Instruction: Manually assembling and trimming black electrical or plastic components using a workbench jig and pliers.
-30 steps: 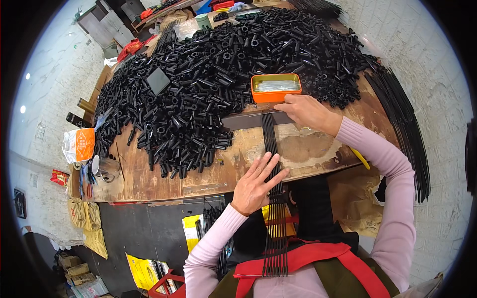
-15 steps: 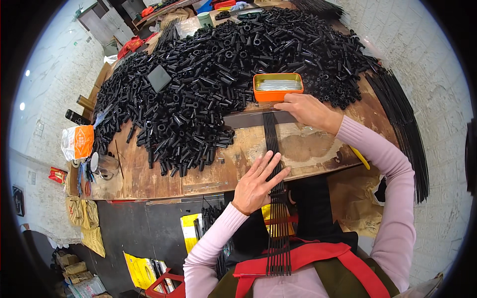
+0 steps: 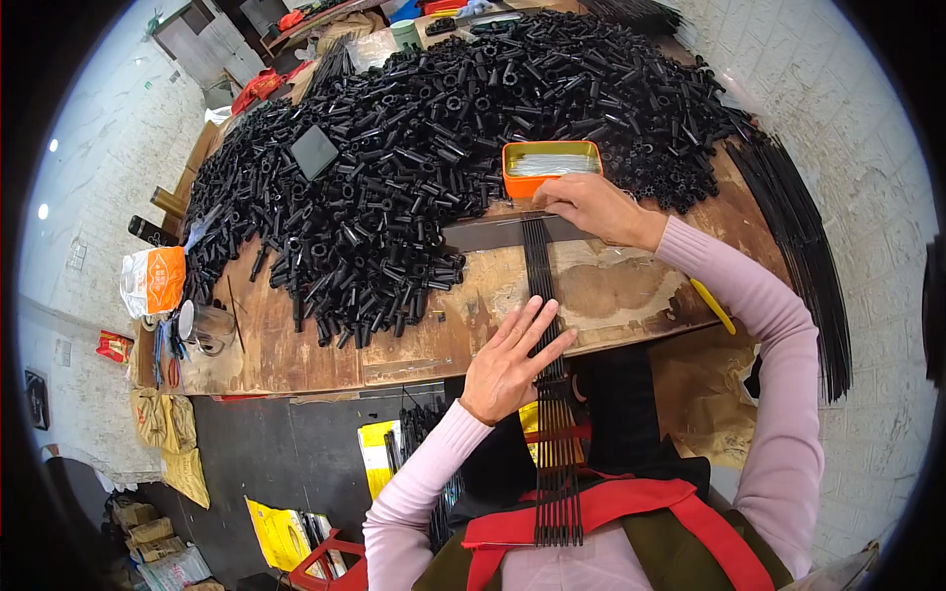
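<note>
A flat row of thin black rods [image 3: 540,258] runs from the table's front part down over its edge to my lap. My left hand [image 3: 505,369] lies on the rods near the table edge, fingers spread. The far ends of the rods rest on a dark flat strip [image 3: 483,236]. Just beyond those ends my right hand [image 3: 601,209] pinches with thumb and forefinger; what sits in the pinch is too small to make out. Right behind it stands an orange box [image 3: 532,187] holding thin silvery wires [image 3: 554,164].
A large heap of black tubular parts [image 3: 394,177] covers much of the wooden table [image 3: 286,360], with a dark square piece [image 3: 314,153] on it. More long black rods [image 3: 798,256] lie at the right edge. A yellow-handled tool [image 3: 713,305] and a glass jar [image 3: 207,327] are nearby.
My right hand has shifted slightly left and up along the rods' far ends, its fingers now in front of the orange box. My left hand has stayed in place.
</note>
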### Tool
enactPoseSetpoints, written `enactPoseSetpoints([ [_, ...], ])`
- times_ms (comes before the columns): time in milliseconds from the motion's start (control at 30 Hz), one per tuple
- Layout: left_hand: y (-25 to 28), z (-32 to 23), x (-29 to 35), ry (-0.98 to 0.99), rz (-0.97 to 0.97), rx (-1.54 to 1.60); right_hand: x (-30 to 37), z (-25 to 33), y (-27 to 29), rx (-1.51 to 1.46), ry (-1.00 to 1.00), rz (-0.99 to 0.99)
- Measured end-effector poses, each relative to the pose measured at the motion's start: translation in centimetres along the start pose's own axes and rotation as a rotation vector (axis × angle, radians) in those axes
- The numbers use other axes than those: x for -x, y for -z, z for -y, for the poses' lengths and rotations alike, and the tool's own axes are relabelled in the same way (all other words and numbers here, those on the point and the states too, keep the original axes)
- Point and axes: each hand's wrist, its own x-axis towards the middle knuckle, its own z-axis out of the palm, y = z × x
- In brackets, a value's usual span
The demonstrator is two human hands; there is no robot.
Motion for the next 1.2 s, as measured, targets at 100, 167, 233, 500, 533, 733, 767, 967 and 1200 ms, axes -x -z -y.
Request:
enactPoseSetpoints([
  [100, -0.1, 0.1, 0.0, -0.041, 0.019, -0.069, 0.1, 0.0, 0.1, -0.016, 0.0, -0.004],
  [167, 0.0, 0.1, 0.0, -0.04, 0.026, -0.08, 0.2, -0.3, 0.0, 0.004, 0.013, -0.009],
  [233, 0.0, -0.1, 0.0, -0.017, 0.015, -0.034, 0.1, -0.6, -0.1, 0.172, 0.052, 0.009],
  [500, 0.0, -0.2, 0.0, 0.006, -0.011, 0.055, 0.2, -0.7, -0.9, 0.139, 0.107, -0.024],
  [533, 0.0, -0.1, 0.0, 0.003, -0.001, 0.023, 0.2, -0.5, -0.9, 0.143, 0.111, -0.024],
  [733, 0.0, -0.1, -0.1, 0.002, 0.011, 0.007, -0.3, -0.3, -0.8, 0.163, 0.067, -0.01],
  [767, 0.0, -0.1, -0.1, 0.003, 0.007, 0.02, -0.3, -0.3, -0.8, 0.163, 0.068, -0.01],
  [967, 0.0, -0.1, 0.1, 0.005, -0.002, 0.0, 1.0, -0.2, 0.7, 0.297, 0.003, -0.025],
  [1200, 0.0, -0.1, 0.2, -0.003, 0.0, -0.005, 1.3, -0.5, 1.3, 0.358, 0.014, 0.048],
])
